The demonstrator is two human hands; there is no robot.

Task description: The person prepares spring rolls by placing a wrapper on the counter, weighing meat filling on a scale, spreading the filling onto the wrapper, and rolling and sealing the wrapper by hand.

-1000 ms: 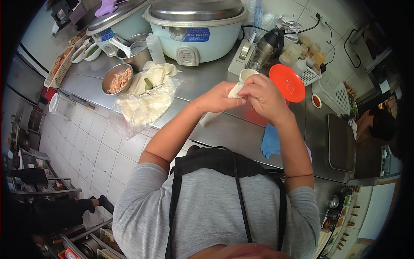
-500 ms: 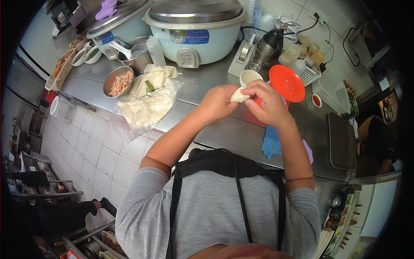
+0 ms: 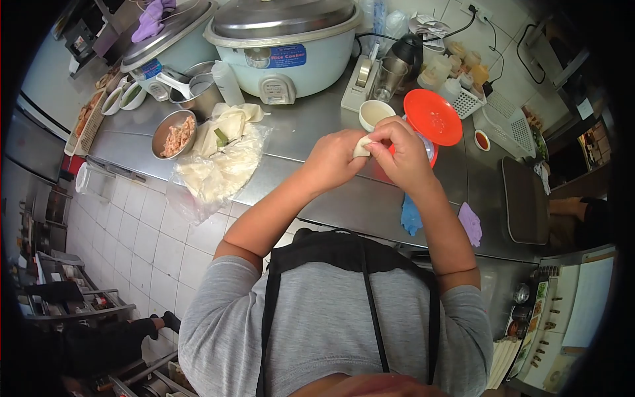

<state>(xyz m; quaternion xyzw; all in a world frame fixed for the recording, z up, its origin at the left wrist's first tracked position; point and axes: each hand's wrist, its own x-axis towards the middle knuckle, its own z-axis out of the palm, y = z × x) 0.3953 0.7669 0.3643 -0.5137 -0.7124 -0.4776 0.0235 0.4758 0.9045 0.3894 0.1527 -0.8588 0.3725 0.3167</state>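
Note:
Up near the counter's middle, a small pale wonton (image 3: 361,147) is pinched between both hands. My left hand (image 3: 333,161) is closed round its left side, and my right hand (image 3: 402,157) presses the dough with thumb and fingers. Just beyond the fingers stands a small white bowl (image 3: 375,111) with light liquid. An orange-red lid or plate (image 3: 430,116) leans behind my right hand, over a container mostly hidden by it. To the left, a heap of dough wrappers (image 3: 215,175) lies on clear plastic, beside minced meat (image 3: 177,137) in a metal bowl (image 3: 159,147).
Two large rice cookers (image 3: 291,66) stand along the back. A tape dispenser (image 3: 360,86), a glass (image 3: 389,78) and a sauce dish (image 3: 482,139) are behind and right. Blue (image 3: 411,215) and purple cloth-like pieces (image 3: 470,225) lie near the front edge by a dark tray (image 3: 524,198).
My fingers have drawn in on the wonton, and less of its dough shows. The view has shifted slightly, revealing more of the purple piece.

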